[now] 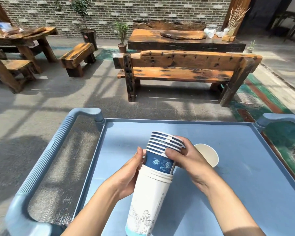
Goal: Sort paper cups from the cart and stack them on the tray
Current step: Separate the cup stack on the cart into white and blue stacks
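Over the blue cart top (228, 138) I hold a tall stack of paper cups. Its lower part is white cups (150, 198) with a line drawing. Several nested blue cups (162, 150) with a white flower print sit in the top of the white stack. My left hand (128, 176) grips the white stack from the left. My right hand (182, 157) grips the blue cups near their rims from the right. A single white cup (208, 155) lies on its side on the cart top just behind my right hand, its open mouth towards me.
The cart has blue handles at the left (46, 155) and at the far right (279, 119). Beyond it stand a wooden bench (186, 68), a low wooden table (182, 40), stools (78, 57) and potted plants (122, 36) by a brick wall.
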A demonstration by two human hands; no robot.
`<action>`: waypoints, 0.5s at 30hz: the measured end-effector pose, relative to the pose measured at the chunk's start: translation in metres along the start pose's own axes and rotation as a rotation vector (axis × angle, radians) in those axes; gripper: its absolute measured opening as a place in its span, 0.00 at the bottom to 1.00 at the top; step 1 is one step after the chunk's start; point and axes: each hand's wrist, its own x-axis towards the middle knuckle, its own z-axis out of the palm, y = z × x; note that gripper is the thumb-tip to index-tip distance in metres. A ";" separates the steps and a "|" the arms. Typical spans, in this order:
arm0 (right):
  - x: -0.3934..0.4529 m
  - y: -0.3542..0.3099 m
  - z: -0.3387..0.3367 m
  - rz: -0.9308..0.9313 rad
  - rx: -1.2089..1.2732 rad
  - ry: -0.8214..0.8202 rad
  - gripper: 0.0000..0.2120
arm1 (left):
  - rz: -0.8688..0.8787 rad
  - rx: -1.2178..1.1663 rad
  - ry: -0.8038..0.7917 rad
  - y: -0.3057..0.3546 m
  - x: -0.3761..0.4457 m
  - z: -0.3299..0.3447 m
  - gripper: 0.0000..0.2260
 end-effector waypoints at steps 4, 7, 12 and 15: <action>0.003 -0.001 -0.003 0.010 0.187 -0.015 0.30 | 0.033 0.021 -0.097 -0.001 -0.006 -0.007 0.37; 0.004 0.001 0.000 0.017 0.282 0.005 0.34 | 0.074 0.085 -0.062 0.000 -0.004 -0.007 0.34; 0.003 0.002 0.006 0.049 0.191 0.018 0.39 | 0.131 0.177 0.013 -0.001 -0.004 -0.006 0.31; 0.004 0.002 0.006 0.062 0.153 0.041 0.42 | 0.142 0.271 0.054 -0.003 -0.005 -0.007 0.32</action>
